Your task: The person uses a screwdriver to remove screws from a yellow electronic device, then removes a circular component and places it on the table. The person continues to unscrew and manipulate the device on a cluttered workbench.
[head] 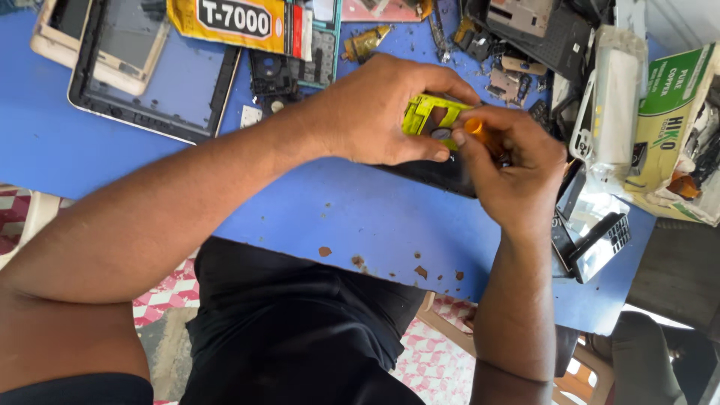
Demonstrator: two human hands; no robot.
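Yellow-green phone frame (pixel 429 114) is sitting in my left hand (pixel 382 112), fingers curling over its top and thumb pressing along its lower edge, just above the blue table (pixel 360 210). Under both hands I am seeing a dark phone body (pixel 442 176) lying flat on that table. My right hand (pixel 514 176) is closing tight around an orange-handled screwdriver (pixel 480 133), touching the frame's right side. Beyond the left wrist a tablet frame (pixel 161 90) is lying, and right of my right hand a white bottle (pixel 611 97) is resting.
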